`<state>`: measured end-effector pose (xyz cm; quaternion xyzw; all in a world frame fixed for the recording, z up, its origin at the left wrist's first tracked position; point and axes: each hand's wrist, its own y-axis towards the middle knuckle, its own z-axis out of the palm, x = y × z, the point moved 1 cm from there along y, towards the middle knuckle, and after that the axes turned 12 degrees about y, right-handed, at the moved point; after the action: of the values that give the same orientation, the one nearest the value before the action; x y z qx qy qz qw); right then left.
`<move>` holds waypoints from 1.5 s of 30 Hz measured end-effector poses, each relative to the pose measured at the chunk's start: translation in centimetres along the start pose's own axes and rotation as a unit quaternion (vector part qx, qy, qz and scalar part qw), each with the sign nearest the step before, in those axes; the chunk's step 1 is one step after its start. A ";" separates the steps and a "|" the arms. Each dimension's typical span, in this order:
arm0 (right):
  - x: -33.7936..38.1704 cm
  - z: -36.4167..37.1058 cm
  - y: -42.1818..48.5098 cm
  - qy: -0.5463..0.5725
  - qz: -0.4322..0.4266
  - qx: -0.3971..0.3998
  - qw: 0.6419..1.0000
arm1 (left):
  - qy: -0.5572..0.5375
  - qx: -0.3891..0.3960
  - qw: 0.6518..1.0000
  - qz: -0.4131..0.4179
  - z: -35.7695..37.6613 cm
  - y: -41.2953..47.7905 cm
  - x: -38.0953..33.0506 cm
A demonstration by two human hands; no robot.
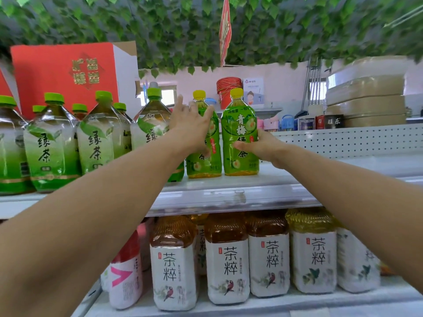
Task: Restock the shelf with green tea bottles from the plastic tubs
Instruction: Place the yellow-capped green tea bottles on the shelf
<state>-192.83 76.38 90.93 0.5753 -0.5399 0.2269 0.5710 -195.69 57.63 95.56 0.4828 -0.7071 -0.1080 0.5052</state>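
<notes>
Green tea bottle (239, 124) upright in right hand (263, 148)

Bare top shelf (320, 170) lies open at 3 o'clock of the right yellow-capped bottle (240, 133), walled behind by the perforated back panel (354, 140). At 9 o'clock the left yellow-capped bottle (211, 161) stands just beside it, then green-capped bottles (52, 143) crowd on. White-labelled bottles (226, 259) fill 6 o'clock; hanging leaves (183, 30) roof 12 o'clock
</notes>
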 end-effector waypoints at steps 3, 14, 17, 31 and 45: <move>0.1 -0.3 -1.9 -0.063 -0.031 -0.053 0.996 | -0.055 -0.038 0.998 -0.018 -0.2 -1.6 -0.2; -2.1 -1.1 -17.8 -0.430 -0.288 -0.177 0.837 | -0.284 -0.234 0.929 -0.037 -0.1 -15.8 -6.3; -5.0 -2.4 -22.6 -0.454 -0.270 -0.187 0.828 | -0.334 -0.240 0.911 -0.005 -1.1 -19.4 -9.8; -21.6 -16.6 -39.9 -0.544 0.006 -0.116 0.831 | -0.445 0.024 0.870 0.213 -7.5 -27.9 -35.3; -43.1 -39.0 -57.2 -0.421 0.300 -0.027 0.855 | -0.530 0.341 0.733 0.256 -16.9 -37.9 -67.7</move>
<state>-142.11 113.73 39.14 0.4102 -0.8812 0.1081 0.2085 -158.51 97.55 37.87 0.2875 -0.9466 0.0355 -0.1416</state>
